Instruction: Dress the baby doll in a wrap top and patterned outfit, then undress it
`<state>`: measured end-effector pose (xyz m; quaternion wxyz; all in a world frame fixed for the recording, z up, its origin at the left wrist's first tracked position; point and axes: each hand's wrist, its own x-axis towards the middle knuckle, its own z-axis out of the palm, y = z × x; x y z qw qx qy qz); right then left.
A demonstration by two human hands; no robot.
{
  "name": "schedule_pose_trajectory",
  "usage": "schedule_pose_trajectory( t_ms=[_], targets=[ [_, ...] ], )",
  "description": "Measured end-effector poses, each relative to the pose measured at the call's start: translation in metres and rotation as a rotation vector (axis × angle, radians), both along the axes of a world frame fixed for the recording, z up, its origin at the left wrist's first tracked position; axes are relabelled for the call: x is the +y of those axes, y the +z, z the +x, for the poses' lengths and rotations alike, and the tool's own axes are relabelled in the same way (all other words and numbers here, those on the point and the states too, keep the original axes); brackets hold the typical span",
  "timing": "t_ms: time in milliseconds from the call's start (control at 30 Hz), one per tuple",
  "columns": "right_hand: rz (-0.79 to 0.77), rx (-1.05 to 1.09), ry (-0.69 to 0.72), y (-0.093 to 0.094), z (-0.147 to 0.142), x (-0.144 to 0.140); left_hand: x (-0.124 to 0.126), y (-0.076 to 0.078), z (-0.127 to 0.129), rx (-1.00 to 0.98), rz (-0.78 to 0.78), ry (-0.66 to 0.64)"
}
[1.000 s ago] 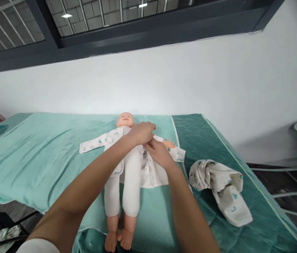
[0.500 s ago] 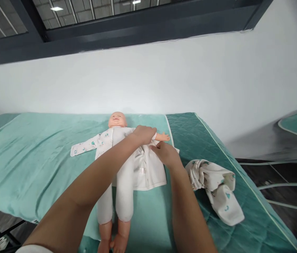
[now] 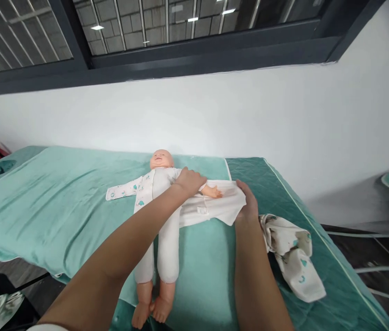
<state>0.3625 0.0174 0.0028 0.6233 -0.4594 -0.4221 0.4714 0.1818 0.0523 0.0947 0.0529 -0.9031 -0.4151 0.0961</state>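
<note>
Where the towel (image 3: 42, 197) covers the table at nine o'clock, a dark patch (image 3: 1, 166) shows near its far left edge. Toward the middle lies the doll (image 3: 162, 202) on its back, head at twelve o'clock, feet at six, in white leggings and a printed jacket (image 3: 139, 188) whose empty sleeve points to nine o'clock. The left hand (image 3: 190, 180) rests on the doll's shoulder, fingers curled loosely around the upper arm; the doll's bare hand (image 3: 214, 191) sticks out toward three o'clock. Under that arm the jacket's white inner panel (image 3: 215, 207) is spread out flat. The right hand (image 3: 248, 207) pinches the panel's outer edge, closed on the cloth. At four o'clock from it a crumpled printed garment (image 3: 293, 253) lies on the darker quilted mat (image 3: 284, 193).
</note>
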Motion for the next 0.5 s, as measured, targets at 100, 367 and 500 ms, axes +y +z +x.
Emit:
schedule_pose_trajectory(
  t_ms=[100,367,500],
  targets=[
    [0.009,-0.022,0.007,0.007,-0.001,-0.004,-0.004,-0.003,0.005,0.018,-0.005,0.061],
    [-0.003,0.015,0.109,0.027,-0.023,-0.014,-0.004,-0.013,0.017,0.011,-0.029,0.163],
    [-0.051,0.022,0.230,0.031,-0.044,-0.020,0.000,-0.017,0.017,-0.031,-0.015,0.223]
  ],
)
